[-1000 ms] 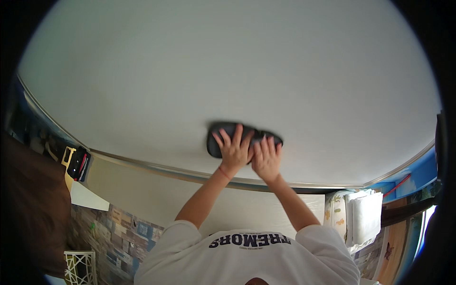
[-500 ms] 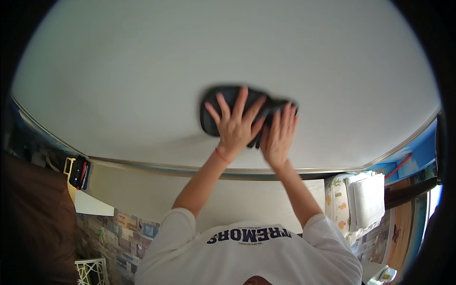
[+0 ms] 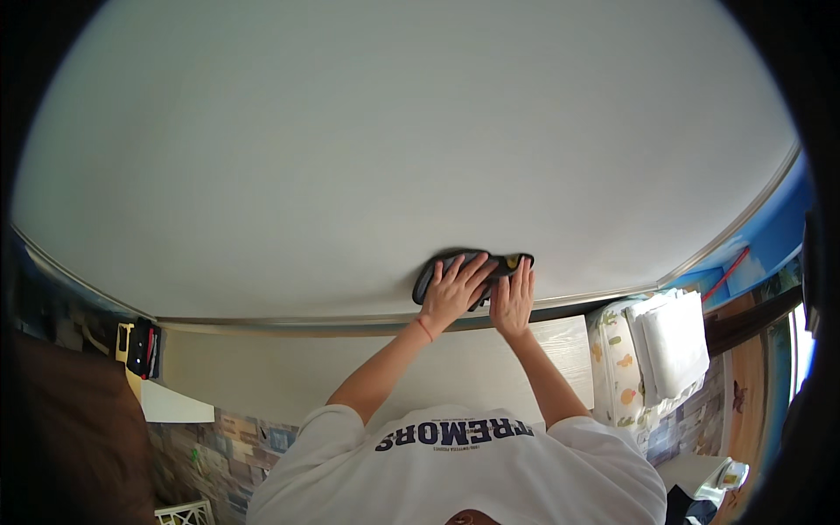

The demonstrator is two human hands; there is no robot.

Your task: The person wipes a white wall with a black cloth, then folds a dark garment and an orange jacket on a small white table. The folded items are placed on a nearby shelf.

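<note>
A flat black thing [image 3: 423, 284] lies against the broad pale grey surface [image 3: 394, 131], close to its metal-trimmed near edge. It is wide and rounded at its left end and narrower at its right end, where a small yellow patch shows; its exact kind I cannot make out. My left hand [image 3: 451, 297] rests flat over its wide part, fingers stretched and slightly apart. Over the narrow end my right hand [image 3: 514, 306] lies with straight fingers close together. Both palms face down, hiding much of the black thing. A thin red band circles my left wrist.
Below the surface's metal edge [image 3: 262, 324] is a whitish board [image 3: 280, 359]. To the right are a patterned cushion-like item [image 3: 617, 350] and folded white cloths [image 3: 678, 354]. Brown cloth [image 3: 79, 429] hangs at the left, near small dark items [image 3: 140, 350].
Both hands have drawn the black thing toward me, from further up the pale surface to its near edge. My left hand's fingers are less spread now.
</note>
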